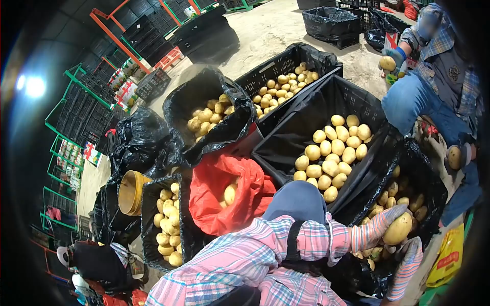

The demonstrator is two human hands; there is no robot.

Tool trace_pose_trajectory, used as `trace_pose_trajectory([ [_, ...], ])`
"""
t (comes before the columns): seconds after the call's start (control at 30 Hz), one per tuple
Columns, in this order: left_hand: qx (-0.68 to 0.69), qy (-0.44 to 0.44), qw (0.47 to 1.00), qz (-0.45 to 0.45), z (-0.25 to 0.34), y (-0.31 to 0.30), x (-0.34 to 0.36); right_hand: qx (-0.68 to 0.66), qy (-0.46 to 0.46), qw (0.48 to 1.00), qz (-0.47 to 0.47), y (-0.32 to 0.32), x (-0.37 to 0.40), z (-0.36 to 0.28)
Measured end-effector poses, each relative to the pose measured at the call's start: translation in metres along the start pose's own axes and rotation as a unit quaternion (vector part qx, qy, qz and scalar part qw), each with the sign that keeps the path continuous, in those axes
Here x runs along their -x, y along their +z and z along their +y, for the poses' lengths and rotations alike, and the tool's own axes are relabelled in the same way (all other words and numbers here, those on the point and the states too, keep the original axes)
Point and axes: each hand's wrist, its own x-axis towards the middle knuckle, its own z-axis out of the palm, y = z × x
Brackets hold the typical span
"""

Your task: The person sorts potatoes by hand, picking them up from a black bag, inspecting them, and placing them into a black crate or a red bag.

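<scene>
My left hand point(375, 230), in a striped glove, is closed round a large potato point(397, 229) at the lower right. My right hand point(410, 262), in a similar glove, is just below, its fingers stretched out near that potato. Both are over a black-lined crate point(433, 189) holding several potatoes point(392, 189). Beyond my knee, a large black-lined crate point(286, 145) holds many pale potatoes point(338, 148). A red bag point(217, 178) with a few potatoes point(230, 194) stands left of the knee.
More potatoes lie in a black-lined crate point(145, 204), a black bag point(176, 104) and a slatted crate point(245, 81). A yellow bucket point(131, 193) stands left. A co-worker point(451, 76) sits upper right, holding potatoes. A yellow bag point(446, 257) is at right; another person point(97, 262) is lower left.
</scene>
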Motion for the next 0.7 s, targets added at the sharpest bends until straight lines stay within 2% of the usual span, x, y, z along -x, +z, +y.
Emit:
trace_pose_trajectory([
  [0.03, 0.005, -0.015, 1.0, -0.005, 0.003, 0.003, 0.004, 0.118, -0.162, 0.978, 0.055, 0.004, -0.001, 0.009],
  [0.1, 0.011, -0.029, 0.999, -0.01, 0.005, 0.006, 0.006, 0.231, -0.317, 0.914, 0.107, -0.001, -0.001, 0.009],
  [0.13, 0.016, -0.03, 0.999, -0.006, 0.004, 0.006, 0.007, 0.045, -0.098, 0.994, -0.009, -0.015, -0.001, 0.005],
  [0.17, 0.02, -0.03, 0.999, -0.002, 0.005, 0.007, 0.007, -0.146, 0.13, 0.973, -0.124, -0.022, -0.001, 0.001],
  [0.2, 0.02, -0.029, 0.999, -0.002, 0.006, 0.007, 0.008, -0.146, 0.129, 0.973, -0.124, -0.018, -0.001, 0.0],
  [0.27, -0.016, -0.005, 0.999, -0.04, 0.008, 0.009, 0.011, 0.031, -0.023, 0.999, 0.027, -0.004, 0.004, -0.005],
  [0.3, -0.016, -0.005, 0.999, -0.039, 0.006, 0.009, 0.011, 0.031, -0.023, 0.999, 0.027, -0.002, 0.004, -0.014],
  [0.37, -0.067, 0.051, 0.996, -0.026, 0.002, 0.008, 0.009, -0.063, -0.006, 0.996, -0.057, -0.001, -0.001, -0.035],
  [0.47, -0.137, 0.088, 0.985, -0.058, 0.006, 0.0, 0.004, 0.007, 0.0, 0.999, -0.046, 0.004, 0.001, -0.05],
  [0.6, -0.129, 0.071, 0.988, -0.054, 0.002, -0.008, 0.0, -0.062, 0.017, 0.996, -0.065, 0.008, 0.004, -0.041],
  [0.67, -0.105, 0.043, 0.993, -0.04, 0.003, -0.007, 0.001, -0.108, -0.048, 0.991, -0.066, 0.015, 0.002, -0.029],
  [0.7, -0.097, 0.033, 0.994, -0.036, 0.004, -0.004, 0.003, -0.108, -0.048, 0.991, -0.066, 0.017, 0.004, -0.031],
])
